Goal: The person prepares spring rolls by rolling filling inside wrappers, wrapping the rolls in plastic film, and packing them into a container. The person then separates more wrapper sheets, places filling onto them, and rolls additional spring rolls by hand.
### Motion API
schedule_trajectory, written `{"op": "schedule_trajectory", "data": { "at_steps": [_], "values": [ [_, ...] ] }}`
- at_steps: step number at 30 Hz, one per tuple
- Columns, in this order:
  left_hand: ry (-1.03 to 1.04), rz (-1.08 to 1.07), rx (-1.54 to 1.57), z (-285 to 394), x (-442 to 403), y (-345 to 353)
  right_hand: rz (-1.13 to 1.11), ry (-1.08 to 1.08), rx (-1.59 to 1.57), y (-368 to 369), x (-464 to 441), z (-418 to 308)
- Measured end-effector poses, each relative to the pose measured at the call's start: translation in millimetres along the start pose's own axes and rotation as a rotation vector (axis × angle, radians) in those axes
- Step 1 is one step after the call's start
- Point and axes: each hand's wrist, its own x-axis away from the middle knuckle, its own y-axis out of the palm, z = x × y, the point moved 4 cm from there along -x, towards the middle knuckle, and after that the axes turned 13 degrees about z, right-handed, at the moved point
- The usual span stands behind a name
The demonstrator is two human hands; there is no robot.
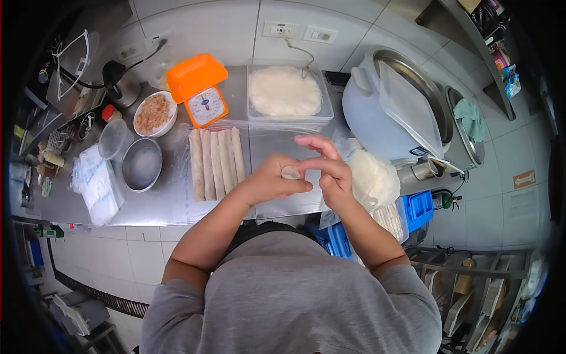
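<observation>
Left hand: The person's left hand (274, 177) is curled, fingers bent inward and thumb laid out almost straight, grasping a small, rounded, whitish, slightly translucent piece (290, 172) near the top of the fist.

Right hand: The person's right hand (335, 174) is loosely spread and grips nothing that shows. One finger stretches across to the left hand, its tip at the small piece; whether it presses on it cannot be told. Further fingers extend beyond, clear of the left hand, while the thumb stands apart on the near side.

Small piece: Held between the two hands, over the brushed stainless-steel worktable (171, 213), to the right of the rolls.

Rolls: A row of long, pale, cylindrical rolls (218, 168) lies side by side on clear plastic film, near the left forearm.

White stock: A soft white mass (286, 91) fills a clear rectangular plastic tub (295, 120) toward the wall; a clear plastic bag of white material (371, 180) sits just beside the right hand.

Scale and bowls: An orange kitchen scale with a round white dial (206, 106) stands beyond the rolls. To its left is a white bowl (174, 111) of brownish, crumbly filling (153, 114); nearer sits a round grey metal bowl (142, 186).
</observation>
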Motion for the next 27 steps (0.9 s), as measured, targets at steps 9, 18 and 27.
{"op": "schedule_trajectory", "data": {
  "at_steps": [9, 18, 27],
  "values": [
    [0.106, 0.16, 0.032, -8.5, -4.9, -2.9, -0.1, -0.356, 0.46, 8.5, -19.8, -34.3],
    [0.175, 0.239, 0.033, -4.6, 2.3, -10.4, -0.01, -0.494, 0.693, 23.7, 0.1, -32.1],
    [0.271, 0.156, -0.13, -2.4, 2.1, -11.6, -0.366, -0.327, 0.621, 30.2, -25.6, -36.9]
  ]
}}
